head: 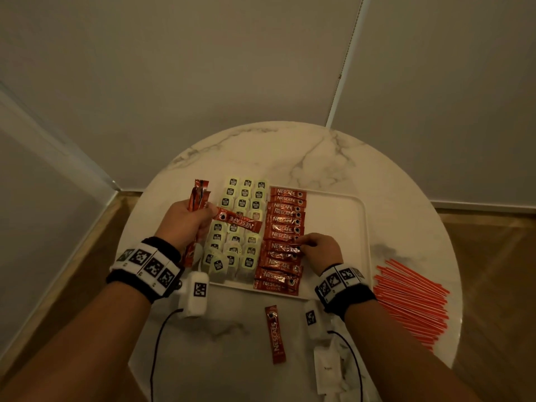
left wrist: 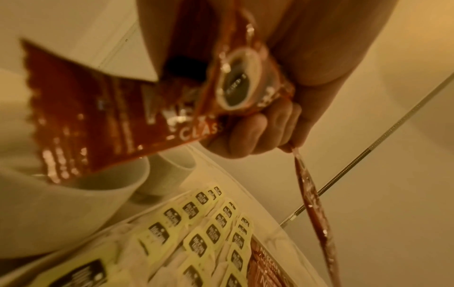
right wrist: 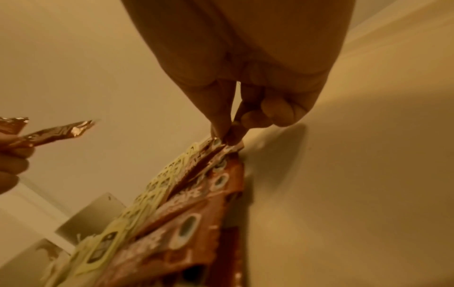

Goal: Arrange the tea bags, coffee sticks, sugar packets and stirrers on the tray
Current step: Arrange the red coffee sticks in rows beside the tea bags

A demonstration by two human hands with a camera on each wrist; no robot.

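Observation:
A white tray (head: 333, 227) lies on the round marble table. Its left part is filled with rows of pale green tea bags (head: 249, 250), and beside them runs a column of red coffee sticks (head: 285, 219). My left hand (head: 200, 219) grips a bunch of coffee sticks (left wrist: 123, 116) above the tea bags (left wrist: 196, 233); one held stick (head: 240, 224) juts right across them. My right hand (head: 301, 245) pinches the end of a coffee stick (right wrist: 221, 142) in the column, thumb against forefinger (right wrist: 218, 116).
One loose coffee stick (head: 275, 333) lies on the table in front of the tray. Orange stirrers (head: 412, 303) are piled at the right. White sugar packets (head: 330, 369) sit near my right forearm. Two white cups (left wrist: 73, 203) stand left of the tray.

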